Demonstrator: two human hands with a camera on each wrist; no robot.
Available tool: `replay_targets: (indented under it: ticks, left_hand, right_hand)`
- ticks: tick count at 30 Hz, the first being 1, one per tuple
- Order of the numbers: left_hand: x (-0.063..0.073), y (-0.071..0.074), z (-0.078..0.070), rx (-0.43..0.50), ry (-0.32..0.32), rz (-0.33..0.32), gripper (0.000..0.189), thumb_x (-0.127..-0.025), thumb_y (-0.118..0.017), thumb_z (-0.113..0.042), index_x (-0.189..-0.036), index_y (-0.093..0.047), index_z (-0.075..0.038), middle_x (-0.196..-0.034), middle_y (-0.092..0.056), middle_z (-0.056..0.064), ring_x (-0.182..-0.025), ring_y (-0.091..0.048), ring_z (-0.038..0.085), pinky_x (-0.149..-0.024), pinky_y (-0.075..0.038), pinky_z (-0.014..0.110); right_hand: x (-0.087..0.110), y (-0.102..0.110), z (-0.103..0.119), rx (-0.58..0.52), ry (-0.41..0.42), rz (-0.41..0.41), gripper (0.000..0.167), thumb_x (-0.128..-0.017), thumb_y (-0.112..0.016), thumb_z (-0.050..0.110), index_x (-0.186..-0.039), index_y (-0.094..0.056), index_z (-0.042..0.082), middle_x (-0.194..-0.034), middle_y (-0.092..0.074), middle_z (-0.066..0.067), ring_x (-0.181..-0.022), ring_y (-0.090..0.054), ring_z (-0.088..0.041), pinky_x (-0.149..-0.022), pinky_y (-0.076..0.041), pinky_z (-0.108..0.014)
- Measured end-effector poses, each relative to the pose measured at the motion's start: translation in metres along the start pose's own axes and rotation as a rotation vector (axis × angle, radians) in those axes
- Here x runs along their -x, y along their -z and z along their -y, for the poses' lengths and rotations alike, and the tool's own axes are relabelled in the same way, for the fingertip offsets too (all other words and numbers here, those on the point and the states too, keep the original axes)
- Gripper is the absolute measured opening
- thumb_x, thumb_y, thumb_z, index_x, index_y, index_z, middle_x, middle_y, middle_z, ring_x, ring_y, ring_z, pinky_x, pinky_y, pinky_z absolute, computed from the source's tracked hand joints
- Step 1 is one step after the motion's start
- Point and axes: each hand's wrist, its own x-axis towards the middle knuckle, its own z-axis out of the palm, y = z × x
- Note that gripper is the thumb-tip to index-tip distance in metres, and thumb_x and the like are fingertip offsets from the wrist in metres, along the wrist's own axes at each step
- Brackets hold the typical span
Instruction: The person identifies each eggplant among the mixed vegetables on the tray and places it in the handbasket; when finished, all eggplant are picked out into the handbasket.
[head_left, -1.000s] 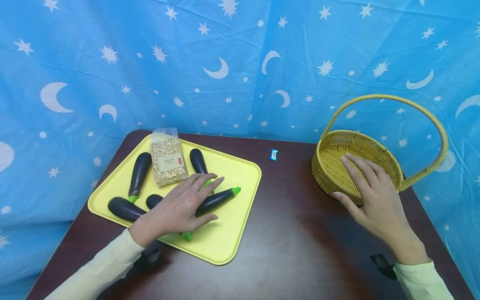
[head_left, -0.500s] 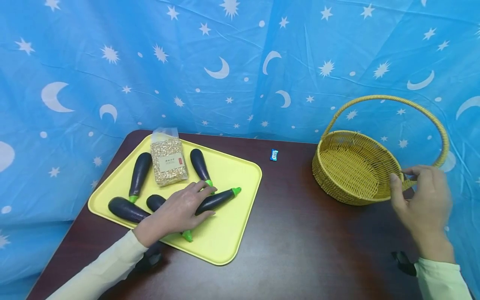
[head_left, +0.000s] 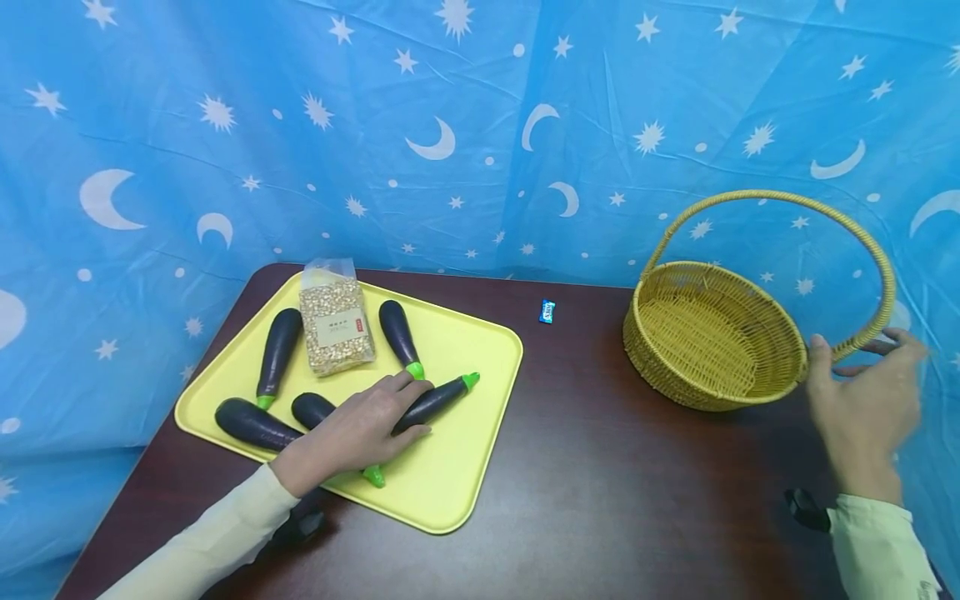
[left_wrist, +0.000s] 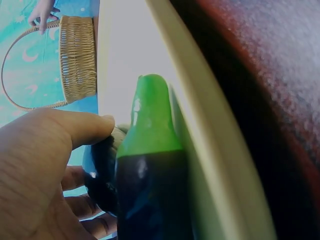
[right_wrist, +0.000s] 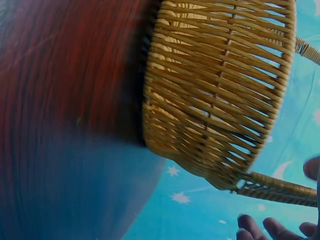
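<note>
My left hand [head_left: 363, 425] grips a dark purple eggplant [head_left: 433, 405] with a green stem, lying on the yellow tray [head_left: 450, 492]. In the left wrist view, thumb and curled fingers lie on either side of that eggplant [left_wrist: 101, 172]; another eggplant [left_wrist: 152, 185] fills the foreground. My right hand [head_left: 870, 408] is at the right base of the woven basket's handle [head_left: 877, 250]. The right wrist view has the handle [right_wrist: 280, 190] passing between thumb and spread fingers, with gaps visible. The yellow basket [head_left: 705, 342] stands upright, nothing inside.
Several more eggplants [head_left: 279, 354] and a clear bag of grains [head_left: 337, 325] lie on the tray. A small blue packet [head_left: 547, 312] rests on the dark table [head_left: 570, 467] between tray and basket. A blue star-patterned curtain [head_left: 480, 167] hangs behind.
My right hand has moved right from over the basket's near rim to its handle base. The left hand has lowered onto the eggplant, its fingers closing round it. The basket stays put.
</note>
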Motion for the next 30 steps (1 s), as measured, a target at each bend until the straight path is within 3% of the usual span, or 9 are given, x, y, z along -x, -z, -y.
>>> replay_targets:
  ticks: [2, 5, 10, 14, 19, 27, 30]
  left_hand:
    - [0.0, -0.001, 0.0, -0.003, 0.001, -0.003, 0.058, -0.098, -0.078, -0.036, -0.143, -0.061, -0.003, -0.121, -0.062, 0.01, -0.099, -0.06, 0.018, -0.081, -0.054, 0.04]
    - [0.0, -0.001, 0.0, -0.014, 0.001, 0.002, 0.058, -0.099, -0.077, -0.036, -0.143, -0.061, -0.002, -0.118, -0.061, 0.009, -0.095, -0.058, 0.017, -0.079, -0.054, 0.039]
    - [0.0, -0.001, -0.001, -0.025, 0.006, 0.017, 0.056, -0.1, -0.076, -0.036, -0.142, -0.061, -0.003, -0.115, -0.06, 0.006, -0.091, -0.055, 0.016, -0.076, -0.052, 0.037]
    - [-0.002, -0.001, -0.001, -0.022, 0.009, 0.025, 0.056, -0.1, -0.076, -0.036, -0.143, -0.061, -0.003, -0.112, -0.058, 0.005, -0.088, -0.053, 0.015, -0.072, -0.049, 0.034]
    - [-0.004, -0.001, -0.002, -0.024, 0.008, 0.031, 0.056, -0.1, -0.075, -0.037, -0.143, -0.061, -0.003, -0.111, -0.057, 0.004, -0.087, -0.052, 0.015, -0.07, -0.048, 0.034]
    - [-0.005, -0.001, -0.004, -0.025, 0.02, 0.044, 0.057, -0.101, -0.074, -0.037, -0.144, -0.06, -0.003, -0.115, -0.059, 0.006, -0.089, -0.053, 0.016, -0.072, -0.049, 0.036]
    - [-0.005, -0.001, -0.004, -0.025, 0.015, 0.037, 0.056, -0.1, -0.075, -0.036, -0.143, -0.06, -0.003, -0.114, -0.058, 0.006, -0.088, -0.053, 0.016, -0.072, -0.049, 0.036]
  right_hand:
    - [-0.004, -0.005, -0.003, -0.013, 0.0, 0.029, 0.066, -0.107, -0.051, 0.04, -0.159, -0.031, 0.004, -0.132, -0.059, -0.032, -0.096, -0.061, -0.052, -0.065, -0.04, -0.056]
    - [-0.007, -0.008, -0.002, -0.038, 0.024, 0.055, 0.058, -0.11, -0.045, 0.032, -0.156, -0.035, -0.001, -0.11, -0.059, -0.035, -0.086, -0.057, -0.056, -0.061, -0.036, -0.063]
    - [-0.01, -0.013, -0.004, -0.078, 0.043, 0.1, 0.046, -0.111, -0.037, 0.026, -0.143, -0.039, -0.006, -0.087, -0.05, -0.025, -0.067, -0.048, -0.043, -0.046, -0.028, -0.044]
    - [-0.013, -0.016, -0.007, -0.101, 0.053, 0.101, 0.041, -0.111, -0.031, 0.025, -0.135, -0.037, -0.008, -0.083, -0.046, -0.022, -0.064, -0.046, -0.04, -0.043, -0.026, -0.037]
    - [-0.012, -0.021, -0.009, -0.128, 0.094, 0.034, 0.038, -0.11, -0.033, 0.021, -0.13, -0.039, -0.011, -0.078, -0.046, -0.02, -0.06, -0.044, -0.039, -0.044, -0.024, -0.037]
    - [-0.006, -0.026, -0.007, -0.088, 0.097, -0.021, 0.038, -0.111, -0.034, 0.02, -0.129, -0.041, -0.013, -0.079, -0.044, -0.02, -0.063, -0.044, -0.045, -0.047, -0.023, -0.047]
    - [-0.004, -0.028, -0.006, -0.086, 0.103, -0.036, 0.039, -0.113, -0.033, 0.024, -0.13, -0.042, -0.011, -0.081, -0.045, -0.02, -0.064, -0.044, -0.04, -0.049, -0.024, -0.039]
